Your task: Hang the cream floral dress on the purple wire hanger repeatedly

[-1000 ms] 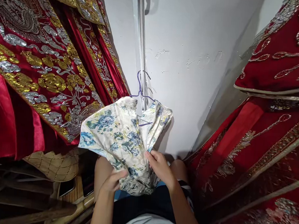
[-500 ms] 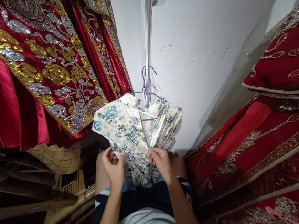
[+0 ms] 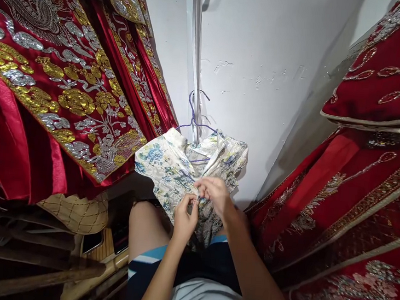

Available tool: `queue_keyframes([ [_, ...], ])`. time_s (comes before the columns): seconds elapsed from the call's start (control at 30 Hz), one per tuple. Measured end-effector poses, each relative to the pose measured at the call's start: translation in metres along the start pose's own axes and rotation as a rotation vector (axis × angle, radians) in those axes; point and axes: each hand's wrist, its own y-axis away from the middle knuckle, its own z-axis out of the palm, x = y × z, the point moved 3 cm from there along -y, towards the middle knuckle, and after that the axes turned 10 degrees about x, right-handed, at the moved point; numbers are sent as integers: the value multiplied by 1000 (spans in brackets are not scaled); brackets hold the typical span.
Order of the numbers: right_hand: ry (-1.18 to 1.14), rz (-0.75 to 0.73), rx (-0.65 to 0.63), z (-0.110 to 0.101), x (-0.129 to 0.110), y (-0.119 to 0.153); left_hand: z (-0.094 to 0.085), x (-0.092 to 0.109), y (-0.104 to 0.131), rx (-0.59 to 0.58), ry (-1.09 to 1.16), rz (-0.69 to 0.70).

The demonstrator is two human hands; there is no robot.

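Note:
A cream shirt (image 3: 168,180) with blue and yellow flowers and short sleeves hangs in front of me on a purple wire hanger (image 3: 192,121). Its collar lies spread, with a V-shaped opening below. At the lower end of that opening, my left hand (image 3: 186,216) pinches the shirt's front edge between thumb and fingers. My right hand (image 3: 213,197) is bent over the same spot, its fingertips close to the left ones and slightly blurred. Whether the right fingers grip the cloth or a button cannot be made out.
Red garments with gold and silver sequins (image 3: 75,98) hang at the left, and beaded red ones (image 3: 350,180) at the right. Behind the shirt is a white wall (image 3: 263,44) with a vertical strip (image 3: 194,43). A phone (image 3: 92,242) lies on a bamboo surface (image 3: 104,249) at lower left.
My left hand has moved right from the shirt's side to its front opening. My right hand has risen slightly and turned over the edge. The shirt has shifted a little right.

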Motion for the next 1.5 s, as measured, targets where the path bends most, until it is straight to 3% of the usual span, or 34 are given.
queue_keyframes([
  [0.17,-102,-175,49,18,-78,-39,-1,-19,1,-43,-39,5],
  [0.27,-83,-225,-13,31,-95,-43,-7,-21,-7,-72,-19,-25],
  [0.37,-41,-284,-88,36,-94,-38,-15,-2,-25,-13,10,-28],
  [0.43,-45,-312,-67,34,-94,-36,-16,21,-32,31,72,-20],
  [0.47,-52,-317,-43,33,-95,-36,-13,33,-32,1,121,-32],
  [0.5,-60,-318,-21,32,-97,-37,-6,44,-27,-90,182,-62],
  [0.57,-77,-320,4,31,-102,-38,17,59,-5,-420,327,-218],
  [0.63,-95,-321,1,31,-105,-39,41,62,29,-769,467,-509],
  [0.67,-100,-319,-4,32,-105,-39,51,60,44,-879,527,-681],
  [0.7,-99,-314,-9,32,-104,-39,58,57,56,-950,580,-833],
  [0.77,-84,-293,-8,31,-100,-39,66,52,63,-977,663,-1019],
  [0.83,-73,-280,-1,29,-94,-38,64,51,47,-926,720,-1048],
  [0.93,-88,-300,4,23,-85,-35,42,60,-7,-711,803,-925],
  [1.0,-96,-312,2,19,-82,-33,17,70,-52,-441,822,-672],
  [1.1,-78,-313,4,16,-82,-29,-21,91,-108,-49,522,-108],
  [1.17,-54,-331,5,16,-85,-28,-31,104,-130,1,240,174],
  [1.23,-36,-361,5,18,-89,-30,-30,114,-143,-52,16,354],
  [1.3,-18,-392,17,20,-88,-35,-26,123,-148,-63,-109,464],
  [1.37,25,-401,45,22,-79,-42,-28,132,-150,7,-134,516],
  [1.43,91,-371,64,22,-63,-47,-39,135,-153,144,-97,509],
  [1.5,130,-318,57,20,-44,-47,-62,128,-160,348,-37,462],
])
